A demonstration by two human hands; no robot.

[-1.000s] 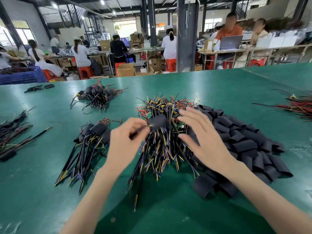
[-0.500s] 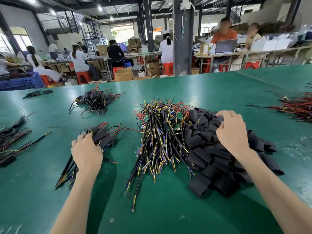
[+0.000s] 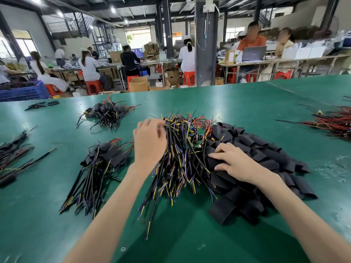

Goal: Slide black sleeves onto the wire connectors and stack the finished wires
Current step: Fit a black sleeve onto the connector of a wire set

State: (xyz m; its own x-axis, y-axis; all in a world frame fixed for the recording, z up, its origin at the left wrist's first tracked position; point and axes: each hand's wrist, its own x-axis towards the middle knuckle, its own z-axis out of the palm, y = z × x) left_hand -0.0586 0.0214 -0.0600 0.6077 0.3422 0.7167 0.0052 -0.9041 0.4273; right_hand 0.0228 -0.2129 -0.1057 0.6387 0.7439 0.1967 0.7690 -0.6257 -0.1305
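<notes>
Fingers of the left hand (image 3: 150, 143) are curling forward and down into the top of the tangled heap of black, yellow, blue and red wires (image 3: 182, 164), at the end where the connectors and small green boards are lying. The back of that hand is facing the head camera, its wrist is bending slightly, and its arm is reaching in from the lower left. Whether its grip is pinching a wire cannot be told, since the fingertips are hidden among the strands.

The right hand (image 3: 235, 164) is lying palm down on the pile of flat black sleeves (image 3: 269, 154), just right of the wire heap. Its grip is spread, with the fingers stretching leftward and pressing on the sleeves and the thumb lying along the near side.

Both piles are sitting on the green desk (image 3: 247, 103). To the left of the left hand, the stack of wires with black sleeves fitted (image 3: 100, 168) is resting, fanning toward the near edge.
</notes>
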